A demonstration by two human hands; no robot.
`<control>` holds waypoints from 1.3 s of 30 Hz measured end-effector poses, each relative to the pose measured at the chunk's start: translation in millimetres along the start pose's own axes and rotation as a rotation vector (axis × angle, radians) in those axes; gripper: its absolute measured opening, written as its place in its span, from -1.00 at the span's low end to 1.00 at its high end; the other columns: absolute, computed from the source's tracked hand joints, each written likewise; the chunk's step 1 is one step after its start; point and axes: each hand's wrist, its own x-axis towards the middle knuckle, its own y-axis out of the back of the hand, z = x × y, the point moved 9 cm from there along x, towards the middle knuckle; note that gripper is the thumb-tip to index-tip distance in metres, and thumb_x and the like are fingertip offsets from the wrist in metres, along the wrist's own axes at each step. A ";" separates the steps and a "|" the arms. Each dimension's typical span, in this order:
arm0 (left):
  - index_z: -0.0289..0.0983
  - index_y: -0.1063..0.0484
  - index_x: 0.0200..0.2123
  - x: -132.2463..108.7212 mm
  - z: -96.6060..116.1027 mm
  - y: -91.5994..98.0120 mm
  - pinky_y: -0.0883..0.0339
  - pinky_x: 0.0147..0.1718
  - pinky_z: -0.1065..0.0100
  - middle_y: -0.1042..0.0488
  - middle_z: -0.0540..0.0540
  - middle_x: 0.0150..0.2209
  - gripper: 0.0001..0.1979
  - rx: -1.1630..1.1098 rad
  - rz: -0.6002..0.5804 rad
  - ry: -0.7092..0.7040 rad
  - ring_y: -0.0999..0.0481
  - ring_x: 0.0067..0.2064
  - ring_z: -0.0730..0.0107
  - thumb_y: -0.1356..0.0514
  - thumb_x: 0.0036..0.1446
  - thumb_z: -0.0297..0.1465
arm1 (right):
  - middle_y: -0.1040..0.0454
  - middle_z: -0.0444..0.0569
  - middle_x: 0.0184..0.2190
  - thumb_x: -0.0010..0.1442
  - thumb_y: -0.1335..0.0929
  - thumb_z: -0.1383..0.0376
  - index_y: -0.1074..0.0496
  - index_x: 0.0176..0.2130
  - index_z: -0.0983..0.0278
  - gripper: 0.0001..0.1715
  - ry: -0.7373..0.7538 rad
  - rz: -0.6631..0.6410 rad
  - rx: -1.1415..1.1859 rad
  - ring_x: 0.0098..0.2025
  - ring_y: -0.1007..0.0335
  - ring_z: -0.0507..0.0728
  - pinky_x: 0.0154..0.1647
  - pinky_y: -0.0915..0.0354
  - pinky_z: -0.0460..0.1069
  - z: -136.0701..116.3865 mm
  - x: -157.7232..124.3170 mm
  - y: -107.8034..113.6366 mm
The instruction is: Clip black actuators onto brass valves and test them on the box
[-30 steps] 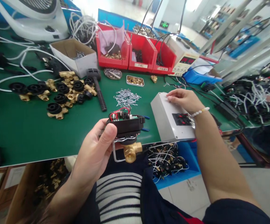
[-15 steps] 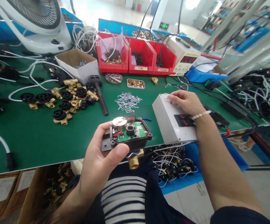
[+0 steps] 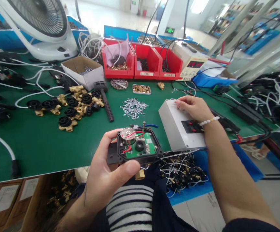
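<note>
Two bare hands are busy at the near edge of a flat green tabletop (image 3: 57, 154). The left hand (image 3: 106, 174) grasps an eight-sided black plastic housing (image 3: 142, 158), thumb along its near side and fingers behind its left end, so that it sits raised over the table edge, tilted toward the wearer. The right hand (image 3: 190, 104) rests on a boxy pale-grey case (image 3: 176, 124), thumb and fingertips drawn together at a small metallic part; whether they pinch it or only touch it, I cannot tell.

As for progress, the housing's insides look largely fitted: a green circuit board (image 3: 150, 140), a round silver metal can (image 3: 128, 136) and red wires are in place, and a yellow brass fitting (image 3: 140, 175) shows beneath. No cover lies over it, so closing it up appears undone. Beyond, brass valve bodies with round black plastic tops (image 3: 79, 106) lie grouped without such housings, beside a loose heap of thin silver wire clips (image 3: 133, 108), so more pieces seem unassembled. How many are finished cannot be told.
</note>
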 end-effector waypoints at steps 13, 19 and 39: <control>-0.12 -0.30 0.11 1.9 33.9 -12.0 -0.58 -0.34 0.50 -0.58 0.00 -0.18 -0.52 0.273 0.007 -0.234 -0.64 -0.28 0.42 -0.34 0.17 -0.26 | -0.53 -0.04 -0.45 0.10 -0.42 0.14 -0.56 -0.30 0.29 -0.74 -0.021 -0.015 -0.003 -0.44 -0.35 0.08 -0.23 -0.35 0.03 -1.5 -1.1 -0.7; -0.11 -0.31 0.08 -0.6 33.1 -15.0 -0.55 -0.37 0.55 -0.55 0.03 -0.20 -0.47 0.254 0.010 -0.226 -0.62 -0.31 0.47 -0.35 0.05 -0.46 | -0.53 -0.05 -0.47 0.12 -0.40 0.12 -0.51 -0.40 0.27 -0.74 -0.009 -0.018 -0.021 -0.46 -0.34 0.07 -0.27 -0.30 -0.01 -3.6 -0.5 -1.1; -0.05 -0.33 0.11 -5.7 23.7 -12.1 -0.48 -0.25 0.66 -0.50 0.03 -0.10 -0.36 0.194 0.043 -0.166 -0.60 -0.22 0.53 -0.40 -0.03 -0.54 | -0.45 -0.05 -0.55 0.18 -0.32 -0.17 -0.43 -0.50 0.23 -0.43 0.022 -0.003 -0.119 -0.47 -0.32 0.09 -0.35 -0.25 -0.02 -3.3 0.2 1.2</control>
